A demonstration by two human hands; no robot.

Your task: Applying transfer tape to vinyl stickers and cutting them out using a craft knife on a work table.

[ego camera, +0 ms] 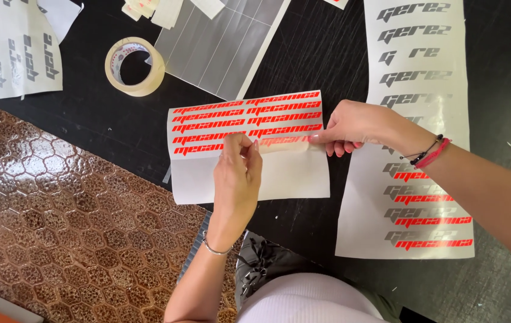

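Black table [118, 125] over brown tile floor, decal sheets all around. The red decal sheet [246, 146] lies mid-table, with a tape strip [285, 143] stretched across its lowest row. Left hand [237, 176] and right hand [351, 128] pinch the strip's ends, fingers closed. Looks like the taping step; pressing flat without bubbles seems next.

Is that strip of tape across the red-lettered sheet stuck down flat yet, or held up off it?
Held, not fully flat: the tape strip is stretched over the bottom red row between left hand and right hand. How much has adhered, cannot tell.
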